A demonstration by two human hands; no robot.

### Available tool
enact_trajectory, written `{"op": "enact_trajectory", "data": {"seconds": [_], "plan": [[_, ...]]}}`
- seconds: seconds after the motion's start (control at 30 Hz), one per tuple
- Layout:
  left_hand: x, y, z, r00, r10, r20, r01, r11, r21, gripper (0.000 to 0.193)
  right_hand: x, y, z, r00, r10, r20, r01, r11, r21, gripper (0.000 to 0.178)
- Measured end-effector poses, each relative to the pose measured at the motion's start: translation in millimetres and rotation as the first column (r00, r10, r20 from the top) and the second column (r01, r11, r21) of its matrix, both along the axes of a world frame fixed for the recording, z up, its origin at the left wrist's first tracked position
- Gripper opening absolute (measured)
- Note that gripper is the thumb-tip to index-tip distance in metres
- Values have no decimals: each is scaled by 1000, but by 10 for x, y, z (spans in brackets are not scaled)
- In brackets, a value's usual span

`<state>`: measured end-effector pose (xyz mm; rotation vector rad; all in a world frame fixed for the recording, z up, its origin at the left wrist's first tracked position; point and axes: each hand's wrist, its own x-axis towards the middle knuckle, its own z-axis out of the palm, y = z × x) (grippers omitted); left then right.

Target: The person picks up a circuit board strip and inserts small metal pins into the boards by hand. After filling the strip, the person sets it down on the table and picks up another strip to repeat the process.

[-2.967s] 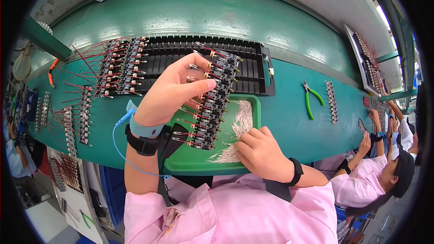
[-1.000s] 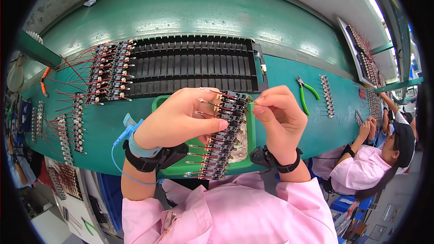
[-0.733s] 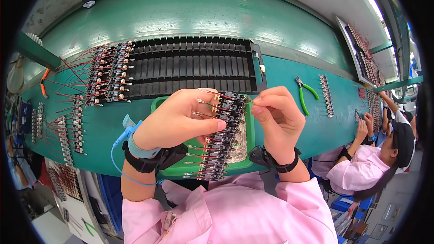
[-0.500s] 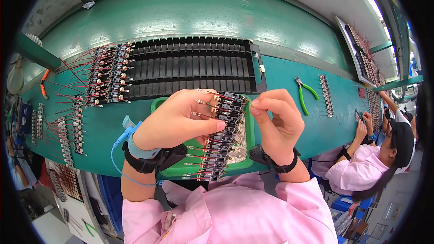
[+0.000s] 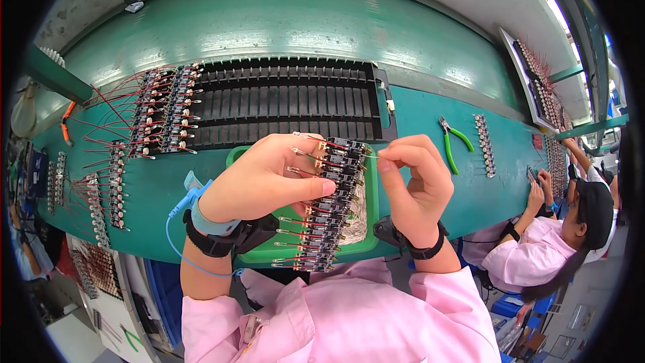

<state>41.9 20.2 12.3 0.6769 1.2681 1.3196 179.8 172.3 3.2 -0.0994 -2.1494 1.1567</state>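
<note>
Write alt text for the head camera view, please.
The left hand holds a strip of circuit boards above a green tray; the right hand pinches a thin wire by the strip's far end. A black rack and green-handled pliers lie on the bench.

The left hand holds a strip of small black boards with red leads over a green tray, while the right hand pinches a thin piece at the strip's far right corner. Pale pieces lie in the tray's right side. Beyond stands a black rack, boards at its left end, and green-handled pliers lie to the right
</note>
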Motion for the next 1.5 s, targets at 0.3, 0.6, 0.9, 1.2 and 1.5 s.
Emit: {"op": "enact_trajectory", "data": {"seconds": [0.3, 0.6, 0.9, 1.2, 1.5], "plan": [[-10, 2, 0, 1000, -12, 17, 11, 1000, 17, 30, -18, 33, 20, 999, 13, 44, -14, 999, 32, 10], [6, -3, -99, 997, -61, -56, 65, 995, 74, 24, -61, 113, 64, 982, 126, 138, -112, 988, -105, 8], [-17, -13, -29, 1000, -19, -7, 20, 999, 36, 27, -53, 64, 93, 991, 50, 124, -34, 991, -126, 10], [-50, -10, 11, 983, 174, -51, -170, 983, 64, 24, 318, -67, -266, 781, 171, 601, -496, 755, 429, 15], [-59, -3, -27, 985, 163, -56, -159, 985, 69, 21, 353, -42, -375, 761, 232, 605, -540, 743, 395, 8]]}}
